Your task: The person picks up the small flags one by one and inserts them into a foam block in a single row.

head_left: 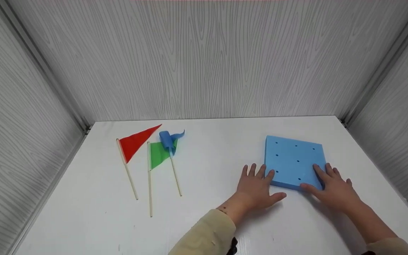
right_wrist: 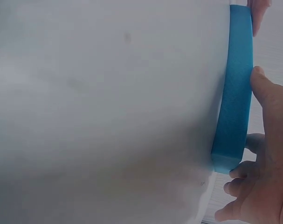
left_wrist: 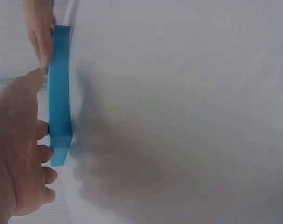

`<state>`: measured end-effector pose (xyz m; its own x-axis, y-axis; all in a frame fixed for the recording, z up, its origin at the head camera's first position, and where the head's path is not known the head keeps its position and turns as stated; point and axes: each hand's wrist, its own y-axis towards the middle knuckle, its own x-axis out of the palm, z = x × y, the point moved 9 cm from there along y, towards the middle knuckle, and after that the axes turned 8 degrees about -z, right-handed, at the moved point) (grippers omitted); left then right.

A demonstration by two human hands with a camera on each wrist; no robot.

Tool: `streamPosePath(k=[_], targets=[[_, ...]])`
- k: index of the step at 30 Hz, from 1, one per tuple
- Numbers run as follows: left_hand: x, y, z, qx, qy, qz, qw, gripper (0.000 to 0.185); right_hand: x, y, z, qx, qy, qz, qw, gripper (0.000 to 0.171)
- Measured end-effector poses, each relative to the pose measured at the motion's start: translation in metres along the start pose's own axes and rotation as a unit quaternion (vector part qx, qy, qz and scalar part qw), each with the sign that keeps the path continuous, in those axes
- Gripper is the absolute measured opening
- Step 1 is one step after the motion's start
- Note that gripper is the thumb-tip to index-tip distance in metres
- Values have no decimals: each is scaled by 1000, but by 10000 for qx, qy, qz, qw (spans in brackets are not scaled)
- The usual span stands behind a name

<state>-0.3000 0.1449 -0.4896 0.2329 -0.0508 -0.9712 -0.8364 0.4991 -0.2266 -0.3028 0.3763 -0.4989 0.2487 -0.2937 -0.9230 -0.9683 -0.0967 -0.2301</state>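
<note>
A square blue board (head_left: 289, 157) with several small dark holes in its top lies flat on the right part of the table. My left hand (head_left: 257, 189) is spread at its near left corner, fingertips at the edge and thumb out over the table. At the near right corner rests my right hand (head_left: 336, 189), its thumb and index finger on the board's top and the other fingers beyond the right edge. Both wrist views show the board's thick side, in the left one as a blue strip (left_wrist: 60, 88) and in the right one as a similar strip (right_wrist: 234, 88).
Left of the hands lie a red flag (head_left: 133, 143), a green flag (head_left: 157, 156) and a blue flag (head_left: 166, 140), all on thin wooden sticks. The blue one is wrapped round its stick and overlaps the green cloth. Wood-grain panels (head_left: 204, 63) enclose the white table (head_left: 218, 156).
</note>
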Motion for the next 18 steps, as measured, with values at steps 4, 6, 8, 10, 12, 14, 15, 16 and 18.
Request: streamPosePath(k=[4,6,8,10,12,14,15,16,18], targets=[[-1,-4,-4,-28,-4,10,10000,85,2,2,-6,-23,-31,-8,10000,113],[-1,-6,-8,-55,-1,1,10000,85,2,4,-11,-44,-36,-16,10000,113],[-1,-9,-11,-99,27,-15,9999,85,3,5,-16,-74,-25,-25,10000,113],[-1,-11,-16,-134,42,-30,9999,86,4,6,-21,-119,-6,-22,9999,113],[0,-13,-20,-163,50,-29,9999,86,5,7,-27,-164,5,-9,9999,113],[-1,-15,-26,-187,49,-22,9998,87,6,9,-33,-210,16,2,9998,113],[-1,-16,-28,-197,42,-10,9998,87,7,10,-36,-229,11,8,9997,113],[-1,-18,-31,-210,24,-8,9998,87,7,11,-39,-246,-8,15,9997,113],[0,-20,-36,-244,5,-16,9997,87,9,13,-46,-274,-13,17,9996,113]])
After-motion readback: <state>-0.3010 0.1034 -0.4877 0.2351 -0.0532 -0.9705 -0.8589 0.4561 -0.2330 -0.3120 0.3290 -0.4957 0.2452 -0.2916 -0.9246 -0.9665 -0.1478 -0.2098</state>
